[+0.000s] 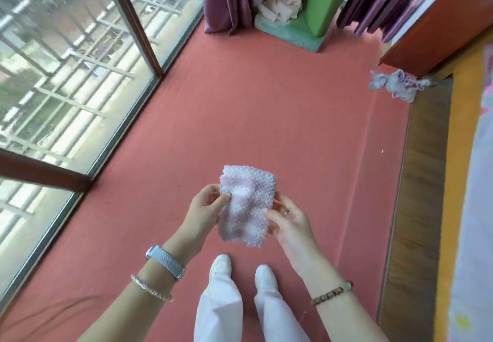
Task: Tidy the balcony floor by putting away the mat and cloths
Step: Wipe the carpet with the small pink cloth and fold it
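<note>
From the head camera, a salmon-pink mat (266, 117) covers the balcony floor from the glass door (80, 75) on the left to the wood strip on the right. At its far edge a pale green box (290, 39) carries a crumpled cream cloth (280, 7). A grey frayed cloth (397, 84) lies at the mat's far right edge. Above the mat's near middle, the left hand (206, 208) pinches the left side of a pink-and-white knitted cloth (246, 205) between thumb and fingers. The right hand (289, 221) grips its right side, thumb on top, fingers curled behind.
</note>
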